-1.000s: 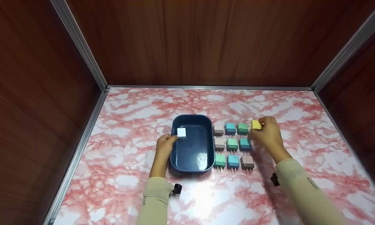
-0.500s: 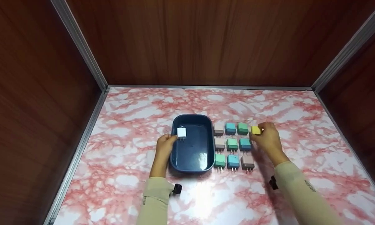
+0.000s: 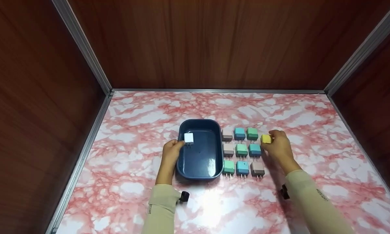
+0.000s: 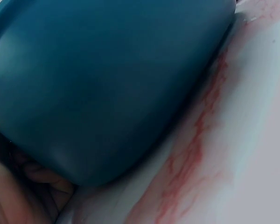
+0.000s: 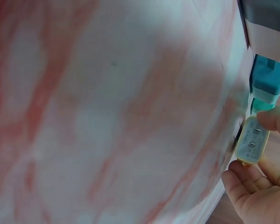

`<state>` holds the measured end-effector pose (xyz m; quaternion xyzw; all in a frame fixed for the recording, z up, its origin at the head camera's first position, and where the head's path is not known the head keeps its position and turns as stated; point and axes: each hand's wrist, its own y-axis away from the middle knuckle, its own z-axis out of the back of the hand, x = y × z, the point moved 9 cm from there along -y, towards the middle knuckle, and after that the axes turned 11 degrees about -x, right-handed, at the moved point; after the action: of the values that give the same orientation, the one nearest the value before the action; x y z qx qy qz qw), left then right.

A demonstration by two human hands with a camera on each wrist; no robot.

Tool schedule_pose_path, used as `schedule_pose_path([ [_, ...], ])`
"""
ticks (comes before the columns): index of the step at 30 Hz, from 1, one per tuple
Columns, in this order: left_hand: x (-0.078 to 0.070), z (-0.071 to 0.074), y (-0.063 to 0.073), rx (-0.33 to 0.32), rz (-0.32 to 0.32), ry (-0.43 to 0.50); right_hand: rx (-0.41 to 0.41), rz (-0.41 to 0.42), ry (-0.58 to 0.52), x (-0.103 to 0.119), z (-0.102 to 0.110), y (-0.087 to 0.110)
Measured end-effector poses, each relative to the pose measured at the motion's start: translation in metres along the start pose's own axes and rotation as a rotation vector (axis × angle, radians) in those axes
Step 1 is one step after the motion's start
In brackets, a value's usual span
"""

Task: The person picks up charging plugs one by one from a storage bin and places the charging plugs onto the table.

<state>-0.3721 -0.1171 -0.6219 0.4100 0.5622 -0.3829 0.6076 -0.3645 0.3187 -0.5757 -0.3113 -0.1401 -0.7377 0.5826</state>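
My left hand (image 3: pixel 171 151) holds the left rim of a dark blue plastic tray (image 3: pixel 199 177), thumb over the edge. In the left wrist view, curled fingers (image 4: pixel 46 179) show against the tray's outer wall. A white charger plug (image 3: pixel 188 138) is inside the tray, right at the thumb tip, prongs toward me. At the right, my right hand (image 3: pixel 279 146) pinches a yellow charger plug (image 3: pixel 266 139) between thumb and fingers, beside the teal plug (image 3: pixel 255 149). The right wrist view shows the yellow plug's (image 5: pixel 251 142) pale prong face, its bottom near the tabletop.
Several charger plugs stand in rows right of the tray, among them a green plug (image 3: pixel 252 133), a blue plug (image 3: pixel 242 167) and a greyish-pink plug (image 3: pixel 257 168). The red-and-white marbled table (image 3: pixel 143 113) is enclosed by brown wood-look panels (image 3: pixel 198 45) with metal edging.
My right hand has moved the yellow plug slightly toward me, from beside the far row to between the far and middle rows. My left hand, the tray and the white plug have stayed put.
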Motion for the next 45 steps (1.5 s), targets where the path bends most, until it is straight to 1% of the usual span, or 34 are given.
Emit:
schedule_pose_path([
  [4,0.0005,-0.0006,-0.0001,0.001,0.0,0.004,0.007,-0.004,-0.004,-0.0023,-0.0018,-0.0007],
  [11,0.0015,-0.0003,-0.0008,-0.003,0.003,0.0,0.018,0.008,0.022,-0.0027,-0.0042,-0.0011],
  [18,0.0019,-0.0004,-0.0012,-0.001,0.01,0.001,0.01,0.019,0.028,-0.0035,-0.0037,0.0007],
  [29,0.0008,0.001,-0.0029,-0.013,0.002,0.008,0.015,0.024,0.036,-0.0028,-0.0067,-0.0002],
  [36,0.0001,0.0007,-0.0017,-0.009,0.003,0.008,0.018,0.008,0.06,-0.0044,-0.0081,-0.0011],
  [40,-0.0009,0.0007,-0.0012,-0.012,-0.005,0.008,0.015,0.026,0.077,-0.0038,-0.0073,-0.001],
  [45,0.0,0.0006,0.0004,-0.004,0.0,0.013,0.048,0.032,0.079,-0.0033,-0.0078,0.0011],
])
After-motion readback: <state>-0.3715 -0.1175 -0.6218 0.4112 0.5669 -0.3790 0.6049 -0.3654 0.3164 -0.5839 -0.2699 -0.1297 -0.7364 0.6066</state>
